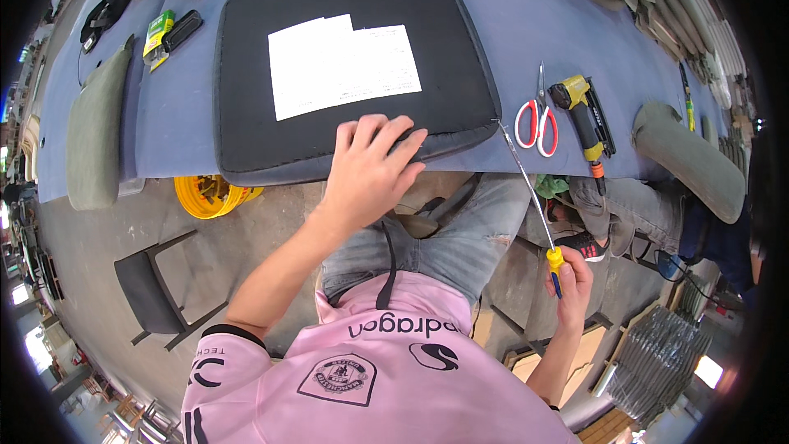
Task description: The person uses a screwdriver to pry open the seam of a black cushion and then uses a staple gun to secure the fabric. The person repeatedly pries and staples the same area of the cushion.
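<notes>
A black padded seat cushion [246, 123] lies on the blue-covered table, with piped edges and a white sheet of paper [341, 70] on top. My left hand [370, 164] rests on the cushion's near edge, fingers spread over the top and thumb at the front side. In my right hand [573, 275], low at the right, is a screwdriver [538, 210] with a yellow and blue handle, gripped in closed fingers. Its long thin shaft points up and away, and the tip is at the cushion's near right corner. Whether the tip touches the cushion I cannot tell.
Scissors [537, 119] with red and white handles and a yellow-black air stapler [585, 119] lie right of the cushion. Grey-green padded pieces [694, 160] are at both sides. A yellow bucket [201, 201] stands below the table edge. Another person's legs [637, 205] show at the right.
</notes>
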### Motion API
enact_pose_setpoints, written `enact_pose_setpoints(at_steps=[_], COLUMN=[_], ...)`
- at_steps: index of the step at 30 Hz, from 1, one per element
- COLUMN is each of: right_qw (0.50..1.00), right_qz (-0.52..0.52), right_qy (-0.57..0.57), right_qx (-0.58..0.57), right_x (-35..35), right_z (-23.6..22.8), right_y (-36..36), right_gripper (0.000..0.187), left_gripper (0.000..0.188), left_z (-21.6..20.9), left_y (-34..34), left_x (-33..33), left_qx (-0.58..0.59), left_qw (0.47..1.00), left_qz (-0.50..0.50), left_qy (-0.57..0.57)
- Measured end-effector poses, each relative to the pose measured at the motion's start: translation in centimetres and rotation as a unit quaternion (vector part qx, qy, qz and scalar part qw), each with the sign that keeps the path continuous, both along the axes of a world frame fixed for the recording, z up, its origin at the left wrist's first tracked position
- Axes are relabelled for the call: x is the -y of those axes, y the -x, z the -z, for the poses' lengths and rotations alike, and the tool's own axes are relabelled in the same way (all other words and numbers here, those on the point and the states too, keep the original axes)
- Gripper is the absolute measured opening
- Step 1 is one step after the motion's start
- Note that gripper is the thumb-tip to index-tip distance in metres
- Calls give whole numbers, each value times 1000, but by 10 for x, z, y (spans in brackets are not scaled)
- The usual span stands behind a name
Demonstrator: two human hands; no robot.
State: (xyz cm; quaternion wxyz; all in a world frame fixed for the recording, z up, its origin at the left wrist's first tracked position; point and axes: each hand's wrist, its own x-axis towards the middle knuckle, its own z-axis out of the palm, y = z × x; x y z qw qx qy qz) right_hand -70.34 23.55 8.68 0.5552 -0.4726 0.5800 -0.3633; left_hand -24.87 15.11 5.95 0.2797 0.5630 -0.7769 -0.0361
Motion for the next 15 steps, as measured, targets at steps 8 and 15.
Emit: enact_pose_setpoints(at_steps=[8,15], right_qw=[1000,955], right_qz=[7,-178], right_qy=[-25,-11], right_qx=[6,-239], right_x=[-9,5], right_z=[2,2], right_y=[5,-8], right_gripper=[38,24], left_gripper=[61,35], left_z=[8,13], left_y=[14,-47], left_x=[-82,-40], left_qx=[-59,-65], left_qw=[992,976], left_qz=[112,-206], left_qy=[-4,3])
